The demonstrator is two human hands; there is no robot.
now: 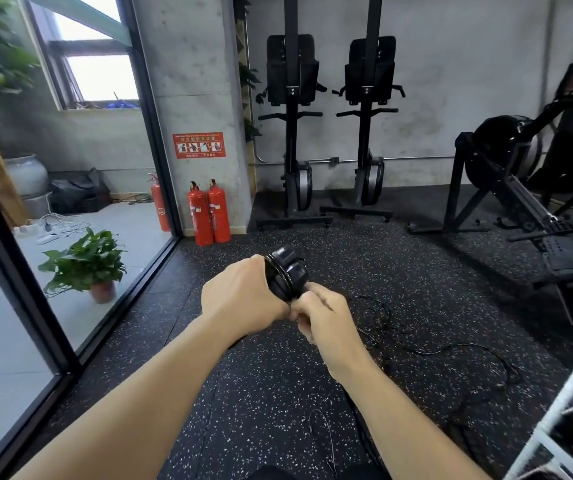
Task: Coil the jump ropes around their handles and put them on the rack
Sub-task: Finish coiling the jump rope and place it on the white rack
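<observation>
speckled black rubber floor point(260, 375) carries loose jump rope cord point(376, 320), two red extinguishers point(208, 213) standing.

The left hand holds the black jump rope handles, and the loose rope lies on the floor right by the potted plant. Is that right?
Not quite. The left hand does hold the black handles, but the loose rope lies on the floor on the person's right, far from the potted plant, which stands behind the glass on the left. The head view shows it.
</observation>
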